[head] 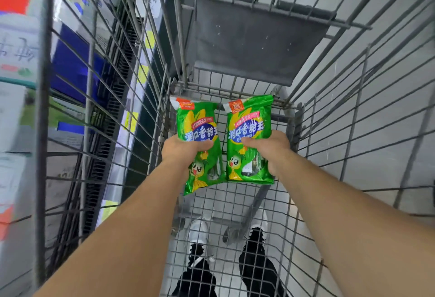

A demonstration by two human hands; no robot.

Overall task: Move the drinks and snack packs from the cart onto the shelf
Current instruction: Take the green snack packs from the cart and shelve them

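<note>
1. Head view: the left hand grips one green snack pack, thumb curled over its front, and the right hand grips a second the same way.
2. Both hands reach down inside the wire shopping cart, and the packs are held upright, side by side, edges nearly touching, above the mesh floor.
3. The left snack pack tilts slightly; the right snack pack stands straighter.
4. Each pack is glossy green with a yellow corn picture, blue and white Chinese lettering, an orange logo at the top and a cartoon corn figure near the bottom.
5. The grey fold-down seat flap hangs at the cart's far end.
6. The shelf of blurred boxed goods stands left of the cart.
7. Shoes show through the mesh.
</note>
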